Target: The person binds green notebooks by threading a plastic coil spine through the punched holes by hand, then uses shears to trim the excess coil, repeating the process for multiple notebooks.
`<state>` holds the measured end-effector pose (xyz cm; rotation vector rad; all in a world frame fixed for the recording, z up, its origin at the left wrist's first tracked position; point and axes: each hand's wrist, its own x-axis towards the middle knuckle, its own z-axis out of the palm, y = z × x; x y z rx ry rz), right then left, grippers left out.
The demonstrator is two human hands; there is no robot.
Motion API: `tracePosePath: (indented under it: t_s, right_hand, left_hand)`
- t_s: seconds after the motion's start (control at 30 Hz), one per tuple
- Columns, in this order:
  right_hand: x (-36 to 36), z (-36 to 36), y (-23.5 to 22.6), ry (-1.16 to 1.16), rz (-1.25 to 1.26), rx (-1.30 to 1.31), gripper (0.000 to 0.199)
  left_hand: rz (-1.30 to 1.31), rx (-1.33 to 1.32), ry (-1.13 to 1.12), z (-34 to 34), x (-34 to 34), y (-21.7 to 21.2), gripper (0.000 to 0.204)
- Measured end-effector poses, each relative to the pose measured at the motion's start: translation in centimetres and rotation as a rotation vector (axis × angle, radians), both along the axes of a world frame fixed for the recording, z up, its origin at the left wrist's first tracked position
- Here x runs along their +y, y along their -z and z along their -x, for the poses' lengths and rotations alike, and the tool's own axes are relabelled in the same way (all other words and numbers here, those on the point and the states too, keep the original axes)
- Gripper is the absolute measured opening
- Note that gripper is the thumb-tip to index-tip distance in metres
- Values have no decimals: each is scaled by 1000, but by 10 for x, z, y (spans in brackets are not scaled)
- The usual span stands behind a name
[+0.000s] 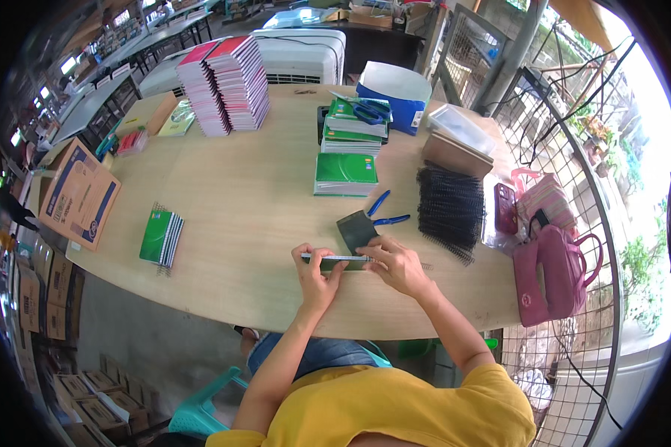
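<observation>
Left hand [314, 274]: fingers closed on the left end of a thin green notebook [339, 260] held edge-on, near the front edge of the desk [238, 201].
Right hand [397, 262]: fingers pinched on the right end of the same notebook.
Dark cover sheet [356, 229]: flat on the desk, just behind the notebook.
Blue-handled pliers [382, 211]: just beyond the sheet.
Black spiral binding coils [449, 208]: heap toward the right edge.
Green notebooks, stacked [348, 153]: centre, with blue scissors [368, 112] on the far stack.
Spiral-bound green notebooks [161, 238]: small pile near the left edge.
Pink-covered books [225, 85]: two tall stacks at the far left corner.
Pink bags [550, 261]: beyond the right edge.
</observation>
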<state>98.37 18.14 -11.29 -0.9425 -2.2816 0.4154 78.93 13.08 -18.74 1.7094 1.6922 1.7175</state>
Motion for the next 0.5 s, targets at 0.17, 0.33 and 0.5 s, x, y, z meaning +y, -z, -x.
tracePosePath:
  t_s: [0.17, 0.33, 0.5]
  right_hand:
    - [2, -2, 7, -26, -21, -66, 17]
    - [18, -6, 6, -144, -53, -208, 28]
    - [78, 0, -17, -216, -257, -404, 43]
  left_hand:
    - [5, -23, 13, -1, 0, -2, 37]
    - [27, 19, 24, 3, -3, -4, 37]
    - [14, 13, 35, 13, -7, -6, 42]
